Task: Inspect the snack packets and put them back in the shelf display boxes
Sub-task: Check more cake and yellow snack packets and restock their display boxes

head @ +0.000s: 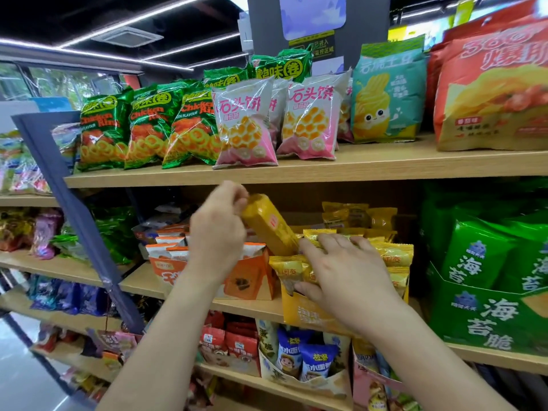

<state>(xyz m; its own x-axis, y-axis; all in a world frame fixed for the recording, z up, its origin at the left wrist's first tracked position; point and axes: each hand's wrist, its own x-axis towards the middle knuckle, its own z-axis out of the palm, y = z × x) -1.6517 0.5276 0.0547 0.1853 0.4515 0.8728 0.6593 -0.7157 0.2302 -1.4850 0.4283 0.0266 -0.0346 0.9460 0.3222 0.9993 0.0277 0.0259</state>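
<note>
My left hand grips the top end of a long yellow snack packet, which leans with its lower end down among the packets of the yellow display box on the middle shelf. My right hand lies spread over the yellow packets in that box, fingers apart and pressing them back, its thumb at the box's front edge. An orange display box with orange-and-white packets stands just left of the yellow one, behind my left wrist.
The upper wooden shelf carries green chicken-ring bags, pink-and-white bags and a large red bag. A green seaweed-crisp box stands to the right. A blue shelf upright slants at left. Lower shelves hold more boxes.
</note>
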